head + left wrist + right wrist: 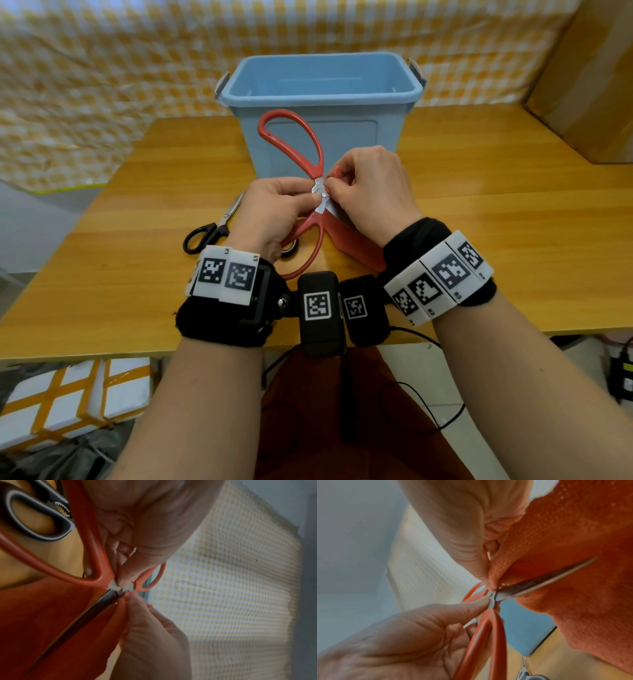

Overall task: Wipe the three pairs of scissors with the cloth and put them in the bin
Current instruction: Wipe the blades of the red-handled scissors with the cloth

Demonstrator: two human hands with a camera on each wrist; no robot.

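Observation:
Red-handled scissors [308, 222] are held in the air in front of the light blue bin [359, 144], handles spread. My left hand [301, 198] pinches them at the metal pivot [120, 586]. My right hand [339, 185] grips the orange-red cloth [352, 240] against the base of the blade [539, 582], right by the pivot. The cloth [42, 608] hangs down round the blade. Black-handled scissors [209, 233] lie on the table to the left. A third pair with black and grey handles [34, 524] lies under my left hand, mostly hidden in the head view.
The wooden table [479, 222] reaches to both sides of the bin. A cardboard box [589, 85] stands at the back right. A yellow checked sheet [102, 68] hangs behind. White boxes [68, 394] sit below the table's front left edge.

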